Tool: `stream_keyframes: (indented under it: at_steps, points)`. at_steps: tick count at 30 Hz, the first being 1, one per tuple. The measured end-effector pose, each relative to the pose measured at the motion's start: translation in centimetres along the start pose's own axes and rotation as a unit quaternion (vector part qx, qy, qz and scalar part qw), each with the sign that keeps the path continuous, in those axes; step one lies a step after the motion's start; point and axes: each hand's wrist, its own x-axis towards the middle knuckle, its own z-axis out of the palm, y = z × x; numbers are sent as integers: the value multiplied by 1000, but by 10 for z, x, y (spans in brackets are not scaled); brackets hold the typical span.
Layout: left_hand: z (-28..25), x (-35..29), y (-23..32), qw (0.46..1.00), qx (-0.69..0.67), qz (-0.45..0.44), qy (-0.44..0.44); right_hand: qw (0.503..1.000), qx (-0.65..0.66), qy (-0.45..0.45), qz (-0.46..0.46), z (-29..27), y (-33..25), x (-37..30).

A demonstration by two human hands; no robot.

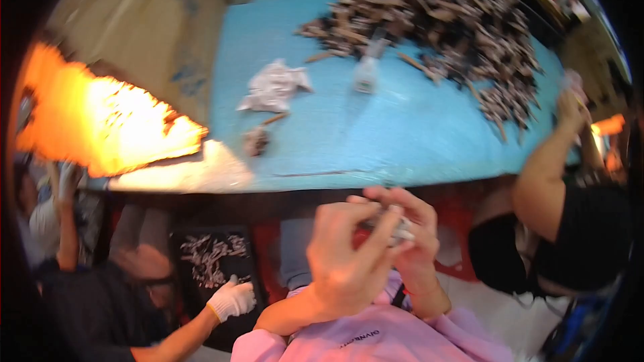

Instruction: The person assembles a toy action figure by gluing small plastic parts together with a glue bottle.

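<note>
My left hand (342, 245) and my right hand (419, 221) are raised together in front of my chest, just off the near edge of the table. Between their closed fingers is a small grey-white piece (402, 230), mostly covered and too blurred for me to tell its kind. On the blue tabletop (416, 134) beyond lie a crumpled whitish cloth or paper (274, 87) and a small brownish clump with a thin tan stick (257, 139). A small clear container (366, 74) is nearer the middle.
A heap of small brown and grey pieces with tan sticks (469, 33) covers the far right of the table. Cardboard (134, 27) and a glaring orange-lit surface (121, 124) border the left. A co-worker's white-gloved hand (233, 297) is by a black tray (251, 241); another person's arm (543, 174) is at right.
</note>
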Motion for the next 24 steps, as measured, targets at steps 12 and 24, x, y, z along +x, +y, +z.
stream_keyframes:
  at_steps: [12, 24]
  points:
    - [-3, -5, 2, 992, -71, 45, 96, 989, -98, 96, -47, -22, 13, -23]
    - [-5, -2, 2, 992, -90, 39, 75, 986, -141, 67, -59, -15, 6, -10]
